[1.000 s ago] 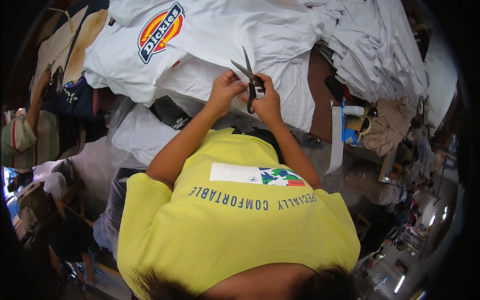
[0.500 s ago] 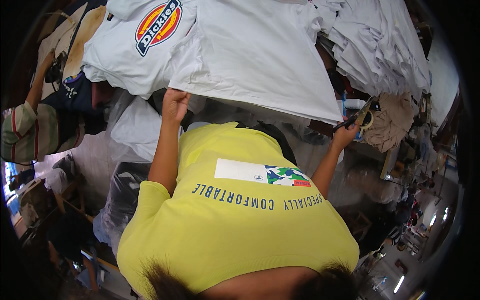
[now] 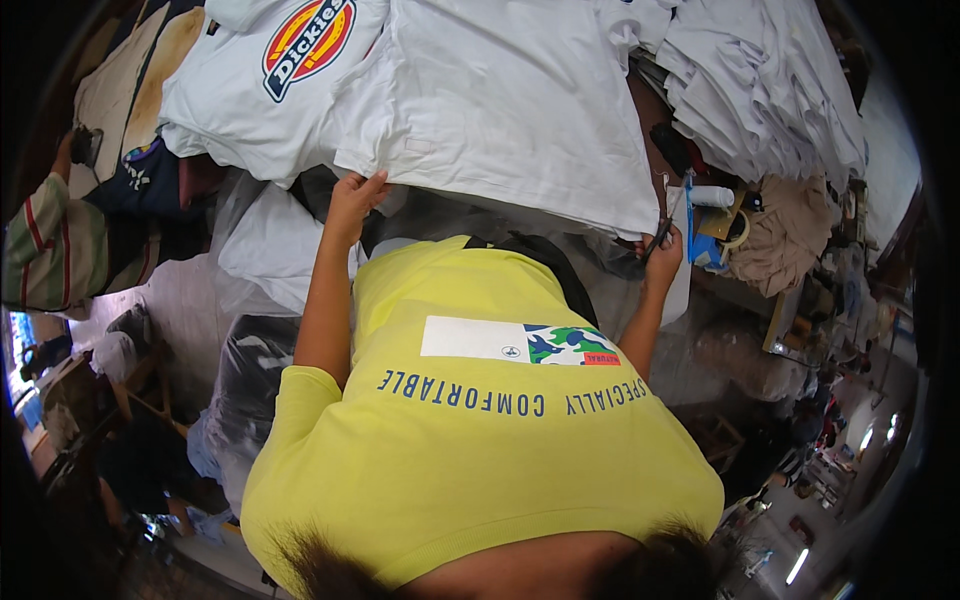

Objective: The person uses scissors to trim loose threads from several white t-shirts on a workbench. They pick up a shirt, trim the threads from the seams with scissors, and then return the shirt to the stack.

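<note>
A white T-shirt (image 3: 510,110) lies spread out in front of me, its hem toward my body. My left hand (image 3: 354,208) pinches the left part of that hem between thumb and fingers. At the right corner of the hem, my right hand (image 3: 662,256) holds a pair of scissors (image 3: 658,236) with dark handles, blades pointing away from me. Its fingertips also touch the shirt corner. Beside the plain shirt, to the left, lies another white T-shirt (image 3: 235,110) with a red, yellow and dark blue emblem.
A tall pile of white garments (image 3: 760,90) stands at the far right. Near it are a white thread spool (image 3: 712,196), a tape roll (image 3: 738,232) and a crumpled beige cloth (image 3: 785,245). At the left works a person in a striped shirt (image 3: 60,245).
The plain shirt's right corner and my right hand with the scissors have shifted left and slightly nearer me. The scissors now point more straight away from me. My left hand's fingers have spread slightly.
</note>
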Demonstrator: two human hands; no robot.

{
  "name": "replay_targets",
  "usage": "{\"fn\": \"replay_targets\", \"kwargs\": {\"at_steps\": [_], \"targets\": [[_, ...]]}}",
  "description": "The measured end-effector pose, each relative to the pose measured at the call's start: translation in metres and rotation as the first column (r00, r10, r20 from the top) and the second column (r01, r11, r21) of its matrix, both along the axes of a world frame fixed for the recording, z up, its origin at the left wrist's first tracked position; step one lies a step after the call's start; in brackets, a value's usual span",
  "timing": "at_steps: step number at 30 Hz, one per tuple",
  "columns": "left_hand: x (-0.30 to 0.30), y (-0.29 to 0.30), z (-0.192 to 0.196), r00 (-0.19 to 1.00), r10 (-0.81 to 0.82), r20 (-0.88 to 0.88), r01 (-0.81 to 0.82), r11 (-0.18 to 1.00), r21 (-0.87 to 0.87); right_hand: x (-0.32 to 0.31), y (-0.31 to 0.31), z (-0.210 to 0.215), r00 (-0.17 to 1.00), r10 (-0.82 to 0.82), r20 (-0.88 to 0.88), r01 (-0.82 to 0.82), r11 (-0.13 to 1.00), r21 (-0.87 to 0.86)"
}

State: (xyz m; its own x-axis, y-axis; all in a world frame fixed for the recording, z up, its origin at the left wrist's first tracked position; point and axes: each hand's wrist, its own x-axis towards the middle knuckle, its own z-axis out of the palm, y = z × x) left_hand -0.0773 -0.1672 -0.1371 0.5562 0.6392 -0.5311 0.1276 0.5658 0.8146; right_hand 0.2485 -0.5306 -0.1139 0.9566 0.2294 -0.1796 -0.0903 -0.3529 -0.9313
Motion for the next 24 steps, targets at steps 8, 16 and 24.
{"fn": "replay_targets", "kwargs": {"at_steps": [8, 16, 24], "targets": [[0.003, 0.032, 0.023, 0.998, -0.031, 0.060, 0.023, 0.991, 0.133, 0.029, 0.002, 0.039, 0.971, 0.232, 0.055, -0.215, 0.952, -0.218], [-0.012, 0.055, 0.045, 0.854, -0.266, -0.446, 0.494, 0.683, 0.539, 0.045, 0.016, 0.076, 0.968, 0.232, -0.093, -0.234, 0.972, -0.007], [0.030, 0.146, 0.071, 0.673, -0.133, -0.727, 0.701, 0.430, 0.569, 0.093, 0.124, 0.070, 0.956, -0.249, 0.154, 0.156, 0.878, 0.453]]}}
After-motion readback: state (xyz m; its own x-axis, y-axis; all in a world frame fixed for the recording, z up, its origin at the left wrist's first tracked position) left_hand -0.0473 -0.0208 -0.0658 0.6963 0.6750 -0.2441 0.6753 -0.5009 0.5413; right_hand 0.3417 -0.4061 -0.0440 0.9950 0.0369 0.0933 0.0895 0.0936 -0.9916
